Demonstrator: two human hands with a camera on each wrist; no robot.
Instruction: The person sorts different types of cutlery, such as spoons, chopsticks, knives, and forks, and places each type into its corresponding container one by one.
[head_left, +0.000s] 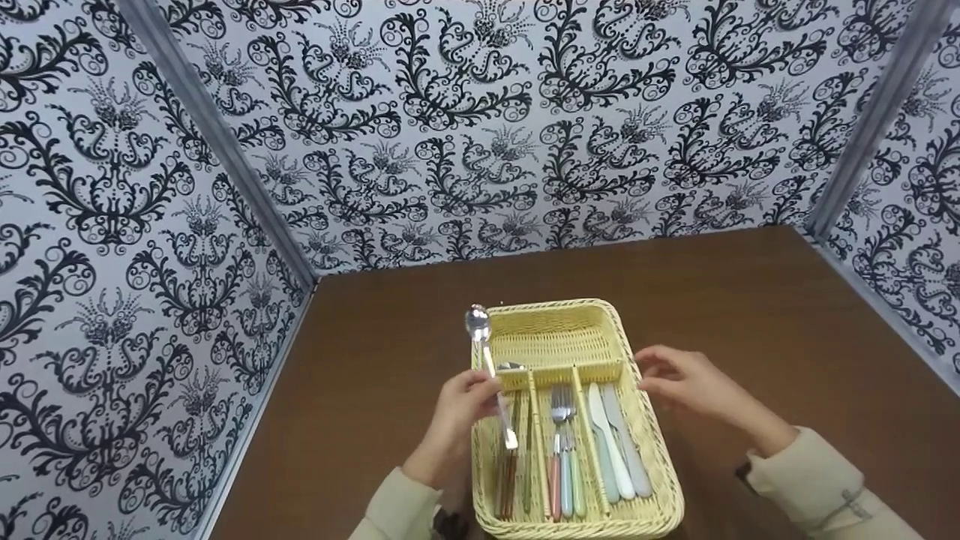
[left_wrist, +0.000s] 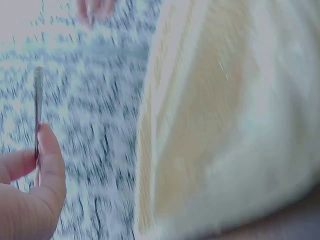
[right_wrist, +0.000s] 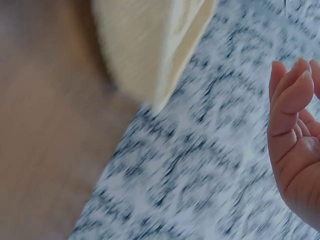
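My left hand (head_left: 459, 405) pinches a shiny metal spoon (head_left: 478, 324) by its handle, bowl pointing away, above the left rim of a pale yellow woven cutlery basket (head_left: 670, 480). The left wrist view shows the spoon's handle (left_wrist: 38, 95) edge-on between thumb and fingers. Near the basket's right rim is my right hand (head_left: 686, 381), its fingers loosely bent with nothing between them. Inside the basket, forks (head_left: 566, 465) with coloured handles lie in the middle compartment and pale knives (head_left: 611, 442) in the right one. Slim sticks (head_left: 511, 472), perhaps chopsticks, lie in the left one.
The basket stands on a brown wooden table (head_left: 390, 337). Across its far end is a wide compartment (head_left: 555, 341). Part of another metal utensil (head_left: 513, 367) shows near the divider. Walls with black-and-white scroll patterns (head_left: 465, 112) enclose the table behind and at both sides.
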